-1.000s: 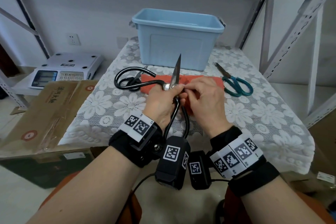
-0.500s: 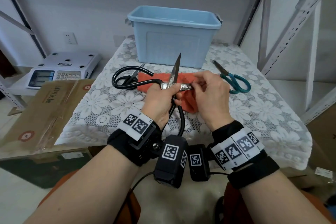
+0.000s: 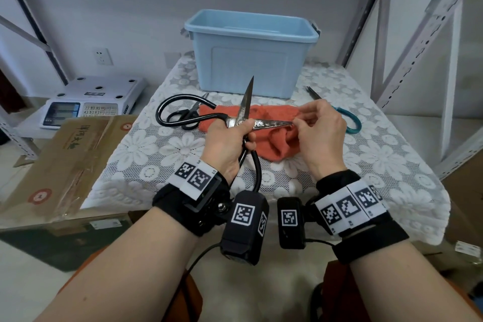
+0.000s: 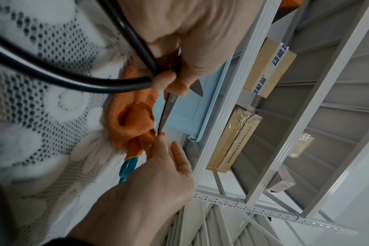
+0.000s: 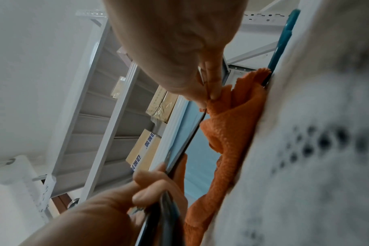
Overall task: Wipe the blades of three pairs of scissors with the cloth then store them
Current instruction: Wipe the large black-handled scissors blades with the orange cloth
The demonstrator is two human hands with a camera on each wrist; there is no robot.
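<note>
The left hand (image 3: 224, 138) is clamped round the big scissors (image 3: 245, 123) at the pivot, blades spread wide — one points up toward the bin (image 3: 251, 55), the other lies level, reaching right. The right hand (image 3: 318, 133) has its fingers (image 3: 304, 119) together, pinching the orange cloth (image 3: 277, 144) at the very tip of that level blade; most of the cloth sags onto the desk (image 3: 379, 159) below. This looks like the end of one wiping stroke on the first pair. Next, I judge, the cloth must go to the upright blade, folded over the flat and kept clear of the edge. Small black scissors (image 3: 188, 115) lie left of the cloth, teal-handled scissors (image 3: 350, 120) behind the right hand, both awaiting their turn.
</note>
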